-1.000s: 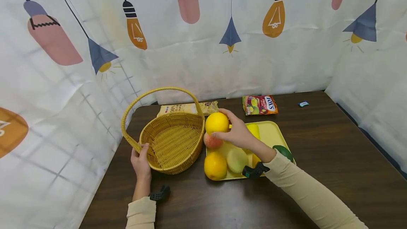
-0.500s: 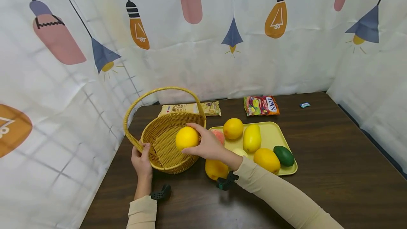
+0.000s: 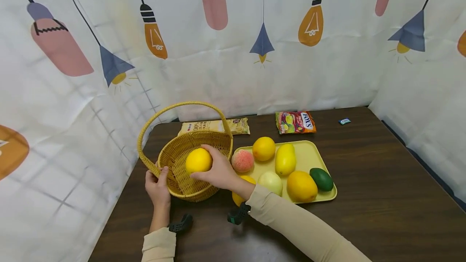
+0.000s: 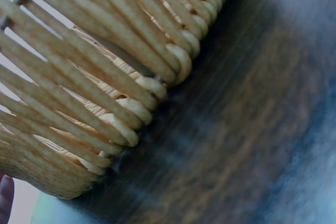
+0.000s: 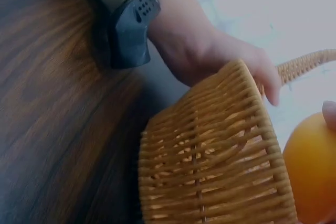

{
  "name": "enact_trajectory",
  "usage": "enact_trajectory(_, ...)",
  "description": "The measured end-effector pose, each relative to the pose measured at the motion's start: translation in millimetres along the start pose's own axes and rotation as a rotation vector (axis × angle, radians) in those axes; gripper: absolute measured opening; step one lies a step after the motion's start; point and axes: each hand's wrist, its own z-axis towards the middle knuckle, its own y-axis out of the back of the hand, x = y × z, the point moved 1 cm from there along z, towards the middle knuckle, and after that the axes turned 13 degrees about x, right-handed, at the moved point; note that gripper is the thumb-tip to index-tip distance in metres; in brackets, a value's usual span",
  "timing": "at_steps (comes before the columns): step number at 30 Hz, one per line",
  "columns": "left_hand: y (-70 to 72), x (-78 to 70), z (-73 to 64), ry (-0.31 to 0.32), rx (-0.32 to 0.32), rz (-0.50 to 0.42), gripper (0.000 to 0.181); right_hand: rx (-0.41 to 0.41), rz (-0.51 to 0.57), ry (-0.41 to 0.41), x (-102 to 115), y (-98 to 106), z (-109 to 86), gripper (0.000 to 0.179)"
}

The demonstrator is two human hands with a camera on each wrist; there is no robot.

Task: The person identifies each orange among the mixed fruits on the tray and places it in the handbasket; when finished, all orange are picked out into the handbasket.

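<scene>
Presently, left of the frame's centre, your right grip (image 3: 219, 171) pinches an orange (image 3: 198, 161) above the basket (image 3: 196, 195); your left grip (image 3: 159, 188) holds the basket's side.

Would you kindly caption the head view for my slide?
Right hand holds a yellow-orange fruit above the wicker basket while the left hand grips its side, a yellow tray alongside.

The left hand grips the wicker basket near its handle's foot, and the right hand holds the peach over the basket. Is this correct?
Not quite: the right hand holds a round yellow-orange fruit over the wicker basket; the head view shows the peach on the yellow tray. The rest is right.
</scene>
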Motion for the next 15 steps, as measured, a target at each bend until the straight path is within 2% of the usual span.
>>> enact_trajectory(3,2.2,-0.5,-0.7,0.000,-0.003,0.007,0.012,-0.012,0.003,-0.023,1.0,-7.1,7.8,0.089)
enact_trajectory(9,2.9,-1.2,-0.7,0.011,0.015,0.012,0.009,0.003,-0.064,-0.094,2.9,-12.1,21.0,0.092)
enact_trajectory(15,0.9,-16.2,-5.8,0.006,0.031,0.020,0.012,0.034,-0.123,-0.114,5.2,-17.2,34.9,0.095)
